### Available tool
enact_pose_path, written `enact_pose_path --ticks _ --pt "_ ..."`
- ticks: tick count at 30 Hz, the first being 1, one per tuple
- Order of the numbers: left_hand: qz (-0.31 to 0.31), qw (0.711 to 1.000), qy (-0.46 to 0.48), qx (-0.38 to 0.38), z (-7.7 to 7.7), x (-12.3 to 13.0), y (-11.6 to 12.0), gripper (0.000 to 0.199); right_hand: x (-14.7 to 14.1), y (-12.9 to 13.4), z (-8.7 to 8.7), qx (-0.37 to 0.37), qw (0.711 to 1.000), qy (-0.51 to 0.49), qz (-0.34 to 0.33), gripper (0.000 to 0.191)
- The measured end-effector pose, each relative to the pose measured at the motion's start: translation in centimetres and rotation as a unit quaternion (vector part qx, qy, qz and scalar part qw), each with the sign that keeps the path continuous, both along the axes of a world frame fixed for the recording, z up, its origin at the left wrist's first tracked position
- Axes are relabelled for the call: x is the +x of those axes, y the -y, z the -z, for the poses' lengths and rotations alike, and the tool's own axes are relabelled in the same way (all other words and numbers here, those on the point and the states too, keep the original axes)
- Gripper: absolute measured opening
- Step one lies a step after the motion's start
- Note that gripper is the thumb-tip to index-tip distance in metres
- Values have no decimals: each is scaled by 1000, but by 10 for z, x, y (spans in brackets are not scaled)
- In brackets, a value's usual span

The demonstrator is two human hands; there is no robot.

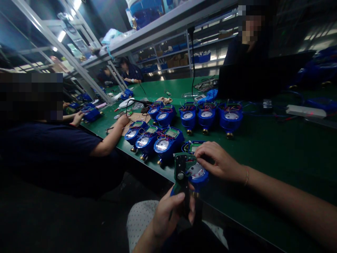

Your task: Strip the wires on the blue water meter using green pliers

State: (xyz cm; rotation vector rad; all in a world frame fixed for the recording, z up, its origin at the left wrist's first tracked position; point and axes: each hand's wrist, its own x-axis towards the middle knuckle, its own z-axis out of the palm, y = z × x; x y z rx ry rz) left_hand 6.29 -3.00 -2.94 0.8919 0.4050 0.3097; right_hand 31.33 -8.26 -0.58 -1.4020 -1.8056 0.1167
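Storage shelves (189, 49) line the dim workshop behind a long green worktop (263, 147), where a co-worker (79, 140) sits at the left along the near edge. Eight blue meters (144, 141) stand grouped in front of the person, three of them close to the near edge; they show exposed boards (172, 132) and loose coloured wires (233, 107), so they look unfinished, with covering up apparently still left. Another meter (200, 178) lies right at the near edge, also uncovered and evidently the one being worked on. Above it, the right hand (222, 160) has thumb and fingers drawn narrow; whether they pinch a wire cannot be told. Lower, the left hand (163, 214) wraps around a green-and-black hand tool (181, 165). How many wires are done is too small to tell.
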Motion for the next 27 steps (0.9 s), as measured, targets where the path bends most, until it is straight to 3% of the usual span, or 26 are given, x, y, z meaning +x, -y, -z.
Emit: enact_pose_path --ticks 9,15,22,27 --pt "-21 997 1 -76 5 2 0 24 -2 0 -1 -3 1000 1 3 6" --pt "-63 995 75 -35 4 -1 7 38 -3 1 -2 -1 1000 9 5 6" --pt "-103 987 102 -67 15 -29 5 46 -3 2 -1 -8 1000 16 5 6" --pt "-123 980 113 -107 33 -55 1 45 -5 5 -11 4 1000 22 -3 21"
